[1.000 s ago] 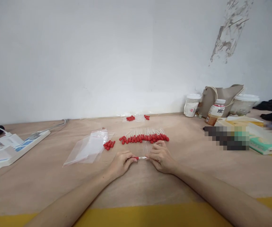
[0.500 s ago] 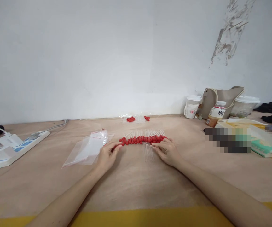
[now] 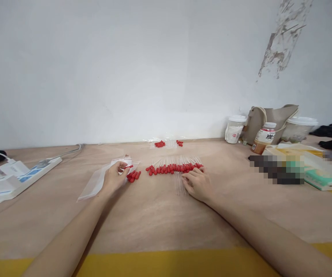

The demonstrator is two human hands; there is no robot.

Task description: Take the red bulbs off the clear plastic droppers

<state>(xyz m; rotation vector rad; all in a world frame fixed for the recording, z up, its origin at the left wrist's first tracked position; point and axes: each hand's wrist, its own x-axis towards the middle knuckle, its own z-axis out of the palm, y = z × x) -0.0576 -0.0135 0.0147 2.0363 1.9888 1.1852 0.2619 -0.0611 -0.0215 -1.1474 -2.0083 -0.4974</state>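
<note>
My left hand (image 3: 115,177) pinches a small red rubber bulb (image 3: 129,166) between thumb and fingers. Beneath it, a little pile of red bulbs (image 3: 133,176) lies on the table, at the edge of the clear plastic bags (image 3: 92,184). A row of red bulbs (image 3: 170,168), with thin clear stems (image 3: 173,159) pointing toward the wall, stretches across the middle. My right hand (image 3: 199,184) rests at the row's right end, its fingers curled. Its fingertips meet the upper ends of loose thin clear tubes (image 3: 179,186); what they hold is hidden.
Near the wall lies a clear bag with red bulbs (image 3: 160,144). On the left is a white power strip (image 3: 30,179) with plugs and cables. At right stand a lidded cup (image 3: 235,130), a drink bottle (image 3: 264,138), a grey bag (image 3: 277,115) and a green-white packet (image 3: 321,177).
My left hand has moved left from the row's end, and a pile of red bulbs now shows. My right hand has shifted slightly toward the loose tubes, its fingers more curled.
</note>
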